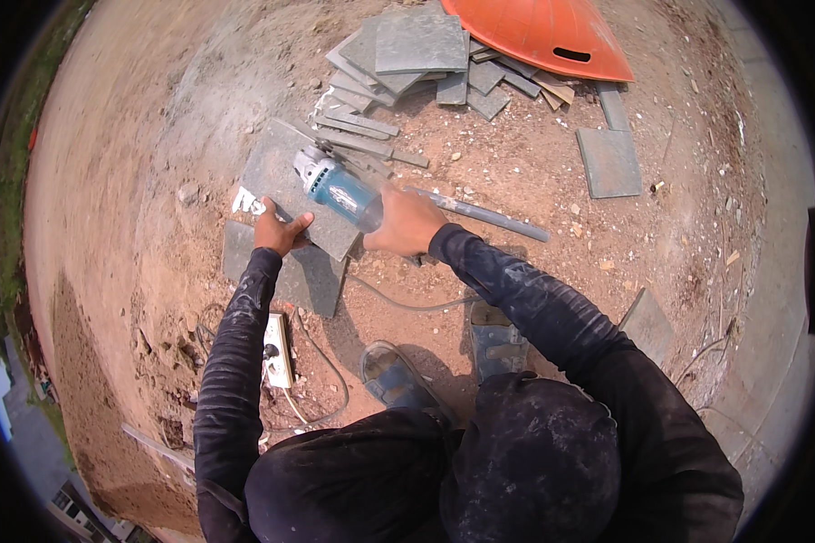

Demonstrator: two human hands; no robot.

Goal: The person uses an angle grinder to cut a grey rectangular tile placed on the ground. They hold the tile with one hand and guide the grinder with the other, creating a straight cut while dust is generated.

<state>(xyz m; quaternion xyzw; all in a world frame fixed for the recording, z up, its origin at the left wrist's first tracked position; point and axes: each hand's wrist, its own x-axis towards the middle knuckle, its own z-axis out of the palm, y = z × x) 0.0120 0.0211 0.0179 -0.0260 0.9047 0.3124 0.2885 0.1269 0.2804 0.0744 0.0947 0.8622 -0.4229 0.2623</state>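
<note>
My right hand (406, 222) is wrapped round the rear of a teal angle grinder (344, 193) with a silver head. The grinder's thin disc (294, 132) sits at the far edge of a grey stone tile (272, 172). At that tile's near edge, my left hand (281, 228) grips it, the thumb and fingers apart from each other; the fingertips underneath are hidden. Another grey tile (315, 282) lies below, partly in shadow. Dust lies on both my dark sleeves.
Stacked and cut grey tiles (421, 45) lie ahead, beside an upturned orange basin (543, 27). A grey pipe (493, 217) and a loose tile (609, 163) are to the right. A white power strip (279, 353) and a cable (344, 380) lie near my feet.
</note>
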